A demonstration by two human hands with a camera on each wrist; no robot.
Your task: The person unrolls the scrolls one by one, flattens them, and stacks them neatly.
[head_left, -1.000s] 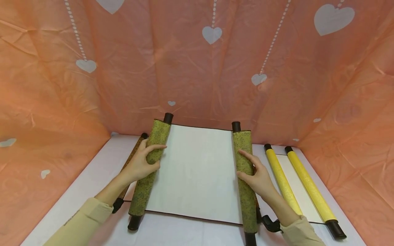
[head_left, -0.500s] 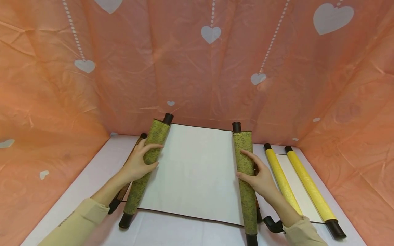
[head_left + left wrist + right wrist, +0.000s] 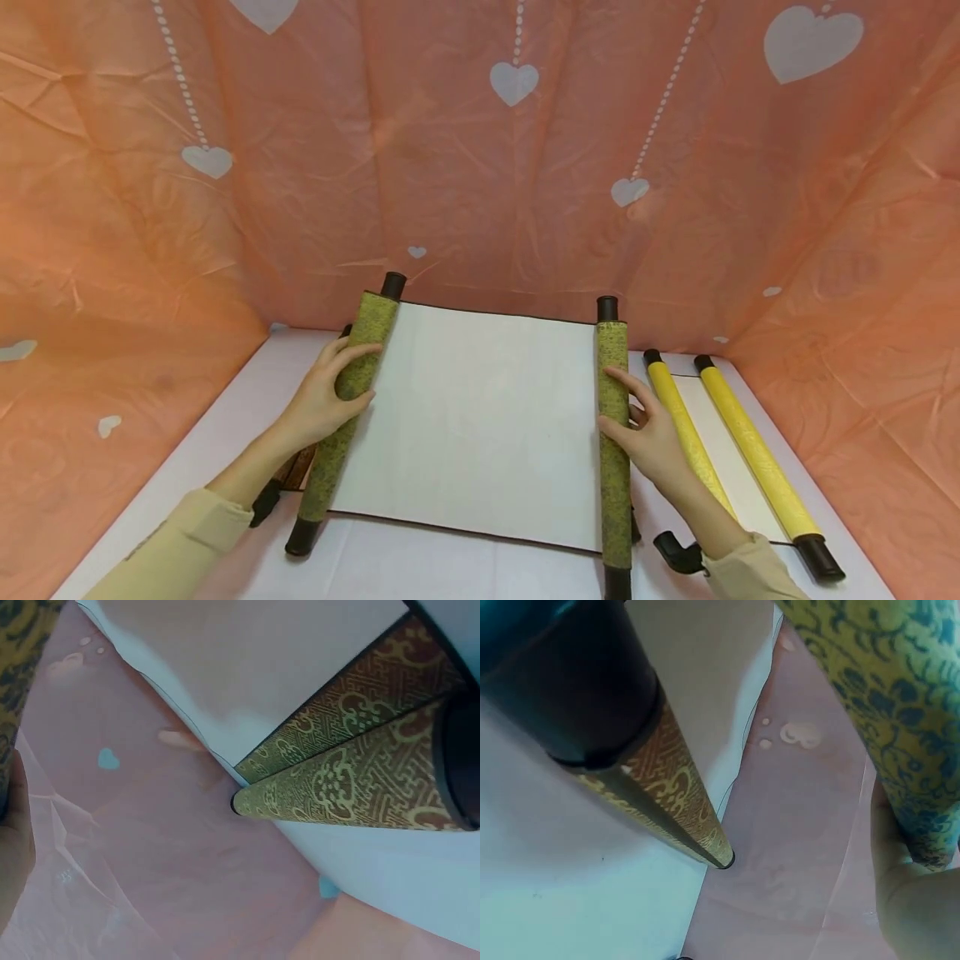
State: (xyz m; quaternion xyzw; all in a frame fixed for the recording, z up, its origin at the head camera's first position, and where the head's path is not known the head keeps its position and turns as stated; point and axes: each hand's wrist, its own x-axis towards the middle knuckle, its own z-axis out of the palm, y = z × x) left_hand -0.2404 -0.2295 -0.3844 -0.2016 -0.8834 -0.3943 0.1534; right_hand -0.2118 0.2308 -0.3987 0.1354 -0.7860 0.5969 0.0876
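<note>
My left hand (image 3: pixel 318 404) and right hand (image 3: pixel 651 429) each clamp a green roller (image 3: pixel 345 417) of the scroll (image 3: pixel 472 425); white sheet largely unrolled, some turns remain wound.

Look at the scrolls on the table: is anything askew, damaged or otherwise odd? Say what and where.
Nothing is damaged. The green scroll's left roller slants outward toward the camera while its right roller lies nearly straight, so the white sheet looks wider near the camera. The yellow scroll lies tidy.
</note>
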